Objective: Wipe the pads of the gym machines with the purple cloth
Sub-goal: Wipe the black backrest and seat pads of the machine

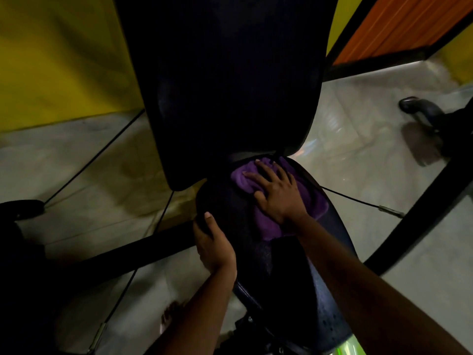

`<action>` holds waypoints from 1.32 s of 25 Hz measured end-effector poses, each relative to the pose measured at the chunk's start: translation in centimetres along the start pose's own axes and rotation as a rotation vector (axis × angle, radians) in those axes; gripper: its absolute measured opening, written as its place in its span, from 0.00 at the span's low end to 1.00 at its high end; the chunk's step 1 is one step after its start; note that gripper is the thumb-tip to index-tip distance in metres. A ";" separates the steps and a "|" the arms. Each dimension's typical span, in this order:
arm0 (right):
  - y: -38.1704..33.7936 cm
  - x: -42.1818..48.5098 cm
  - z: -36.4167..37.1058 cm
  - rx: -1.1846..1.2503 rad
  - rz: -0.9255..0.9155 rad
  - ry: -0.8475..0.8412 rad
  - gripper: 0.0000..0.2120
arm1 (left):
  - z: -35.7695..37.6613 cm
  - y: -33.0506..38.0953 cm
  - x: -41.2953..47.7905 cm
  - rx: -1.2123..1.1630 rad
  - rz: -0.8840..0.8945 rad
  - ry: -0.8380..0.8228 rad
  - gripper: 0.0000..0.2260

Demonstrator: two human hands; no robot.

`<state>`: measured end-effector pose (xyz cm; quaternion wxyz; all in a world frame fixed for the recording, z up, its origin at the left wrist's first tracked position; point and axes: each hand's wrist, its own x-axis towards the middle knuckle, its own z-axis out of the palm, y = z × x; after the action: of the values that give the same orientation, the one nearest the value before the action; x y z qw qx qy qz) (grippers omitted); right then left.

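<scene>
A black seat pad (289,272) of a gym machine fills the lower middle of the head view, with its tall black back pad (230,85) rising behind it. The purple cloth (268,226) lies bunched on the far end of the seat pad, near the gap to the back pad. My right hand (275,192) presses flat on the cloth, fingers spread and pointing away from me. My left hand (213,243) grips the seat pad's left edge, thumb on top.
Black frame bars (419,208) cross the pale tiled floor at left and right. Thin cables (89,162) run diagonally at left and beside the seat. A padded roller (419,108) sits at right. Yellow wall at the back left, orange panel at the upper right.
</scene>
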<state>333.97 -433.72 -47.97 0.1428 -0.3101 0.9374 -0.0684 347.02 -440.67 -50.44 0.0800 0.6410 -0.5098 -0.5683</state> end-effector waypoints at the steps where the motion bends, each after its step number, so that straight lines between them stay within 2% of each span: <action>1: -1.2 -0.8 0.3 -0.012 -0.007 -0.028 0.34 | 0.1 0.0 0.1 0.022 -0.005 0.008 0.26; 5: -4.3 -2.1 1.3 -0.078 -0.174 -0.080 0.30 | 0.0 -0.2 0.2 0.036 0.019 0.014 0.26; 8: -1.2 0.4 0.5 0.015 -0.001 -0.037 0.34 | 0.0 -0.4 0.5 0.042 0.019 0.009 0.27; 12: 2.3 -0.1 -0.2 0.063 0.273 0.012 0.23 | 0.0 -0.3 0.0 0.019 0.048 -0.021 0.28; 15: 2.2 -3.4 -0.7 0.089 0.438 0.058 0.24 | -0.1 -0.2 0.1 -0.001 0.057 -0.027 0.27; 18: -1.1 -6.8 -0.5 0.038 0.461 0.017 0.30 | -0.3 0.3 0.1 0.011 0.038 -0.063 0.28; 21: -4.0 -10.6 0.3 -0.026 0.343 0.017 0.32 | -2.1 0.9 -1.6 0.026 0.061 -0.176 0.26; 24: -5.0 -15.1 1.0 -0.099 0.228 0.082 0.33 | -4.3 0.5 -5.3 0.095 0.191 -0.249 0.27; 27: -3.7 -18.9 1.0 -0.111 0.193 0.111 0.31 | -5.7 -2.0 -8.2 0.206 0.471 -0.330 0.28; 30: -1.3 -20.3 0.9 -0.012 0.285 0.166 0.29 | -4.9 -3.4 -8.9 0.439 0.762 -0.417 0.32; 33: 1.4 -18.0 0.4 0.052 0.414 0.215 0.29 | -3.0 -2.4 -7.8 0.609 0.973 -0.456 0.32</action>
<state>347.14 -421.82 -44.55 0.0609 -0.0982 0.9888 -0.0944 352.12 -435.18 -46.00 0.0325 0.1914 -0.8874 -0.4180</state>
